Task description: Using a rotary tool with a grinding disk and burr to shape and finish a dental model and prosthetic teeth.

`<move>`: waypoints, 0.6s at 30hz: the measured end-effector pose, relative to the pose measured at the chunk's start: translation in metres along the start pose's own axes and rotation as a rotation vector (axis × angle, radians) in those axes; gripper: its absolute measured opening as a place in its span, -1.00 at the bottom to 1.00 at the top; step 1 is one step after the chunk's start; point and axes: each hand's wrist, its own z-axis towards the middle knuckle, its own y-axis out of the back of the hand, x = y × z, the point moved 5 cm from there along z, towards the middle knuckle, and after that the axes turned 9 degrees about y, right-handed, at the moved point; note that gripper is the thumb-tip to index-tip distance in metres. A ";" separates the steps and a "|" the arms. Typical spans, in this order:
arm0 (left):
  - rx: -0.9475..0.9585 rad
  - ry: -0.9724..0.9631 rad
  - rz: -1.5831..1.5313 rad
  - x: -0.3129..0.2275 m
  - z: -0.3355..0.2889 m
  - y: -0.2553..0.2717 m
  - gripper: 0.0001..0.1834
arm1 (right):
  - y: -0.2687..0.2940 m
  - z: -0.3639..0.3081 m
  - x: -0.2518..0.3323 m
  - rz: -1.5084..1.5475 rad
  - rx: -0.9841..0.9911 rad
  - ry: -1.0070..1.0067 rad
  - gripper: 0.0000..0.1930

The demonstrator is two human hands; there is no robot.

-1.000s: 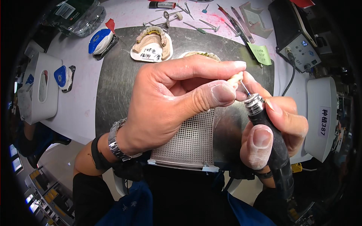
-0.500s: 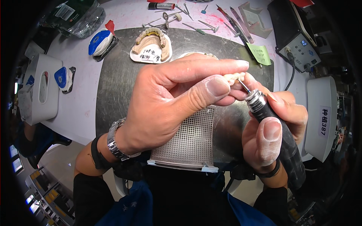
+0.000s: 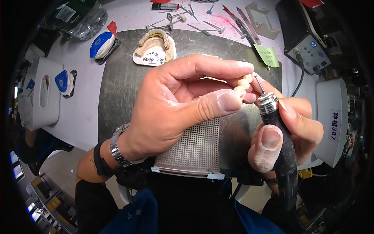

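Observation:
Between the thumb and fingers of my left hand (image 3: 175,97) is a dental bridge (image 3: 243,84), a short curved row of tooth-coloured crowns. My right hand (image 3: 284,132) grips a dental handpiece (image 3: 278,117) with a black body and a silver collar. Its thin bur (image 3: 260,85) points up beside the far end of the bridge; whether it touches cannot be made out. Behind my left hand, a plaster dental model (image 3: 156,48) carries an arch of teeth on a white base with handwriting. Another pale piece behind my fingers is mostly hidden.
A perforated metal grille (image 3: 191,146) lies below my hands on a dark metal plate (image 3: 117,93). Loose burs (image 3: 204,29) are scattered at the back. The handpiece control unit (image 3: 309,48) stands back right, near a white bin (image 3: 331,121). Blue-and-white moulds (image 3: 102,45) sit at left.
The bridge has been turned in my left fingers, so more crowns show. My right hand has tilted the handpiece more upright, and the bur has shifted right along the bridge.

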 end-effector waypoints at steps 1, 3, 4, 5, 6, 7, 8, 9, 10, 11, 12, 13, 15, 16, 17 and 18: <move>-0.001 0.000 0.000 -0.001 0.001 -0.002 -0.59 | 0.001 0.002 0.004 -0.035 0.048 0.036 -0.71; -0.018 -0.011 0.015 0.001 -0.001 0.003 -0.58 | -0.005 0.001 0.002 -0.030 0.038 0.038 -0.72; -0.024 -0.022 0.025 0.001 -0.003 0.005 -0.58 | -0.007 0.000 0.001 -0.028 0.041 0.043 -0.72; -0.024 -0.022 0.023 0.001 -0.002 0.005 -0.58 | -0.007 0.001 0.001 -0.035 0.046 0.047 -0.72; -0.030 -0.019 0.016 0.001 -0.002 0.005 -0.57 | -0.007 0.001 0.002 -0.037 0.048 0.046 -0.72; -0.036 -0.015 0.008 0.001 -0.002 0.005 -0.57 | -0.007 0.000 0.002 -0.036 0.036 0.048 -0.72; -0.032 -0.015 0.005 0.002 -0.001 0.003 -0.57 | -0.006 0.000 0.003 -0.036 0.023 0.051 -0.72; -0.030 -0.032 0.007 0.001 0.000 0.002 -0.57 | -0.005 0.001 0.004 -0.042 0.024 0.051 -0.72; -0.026 -0.049 0.008 0.001 0.000 0.000 -0.58 | -0.004 0.002 0.006 -0.064 0.039 0.061 -0.73; -0.036 -0.048 0.013 0.002 -0.001 0.003 -0.58 | -0.006 0.001 0.004 -0.068 0.050 0.070 -0.73; -0.038 -0.071 0.050 0.003 -0.002 0.006 -0.59 | -0.009 0.000 0.002 -0.058 0.049 0.070 -0.73; -0.039 -0.094 0.088 0.003 -0.003 0.007 -0.61 | -0.012 -0.001 0.002 -0.059 0.046 0.079 -0.73; -0.034 -0.095 0.094 0.001 -0.003 0.005 -0.62 | -0.011 0.000 0.004 -0.079 0.047 0.091 -0.73; -0.035 -0.095 0.103 0.000 -0.003 0.004 -0.63 | -0.010 -0.001 0.003 -0.076 0.018 0.067 -0.74; -0.031 -0.095 0.102 0.000 -0.002 0.004 -0.63 | -0.007 -0.001 0.003 -0.073 -0.011 0.044 -0.74; -0.018 -0.077 0.097 0.000 -0.001 0.003 -0.64 | -0.006 -0.001 0.005 -0.077 -0.012 0.045 -0.74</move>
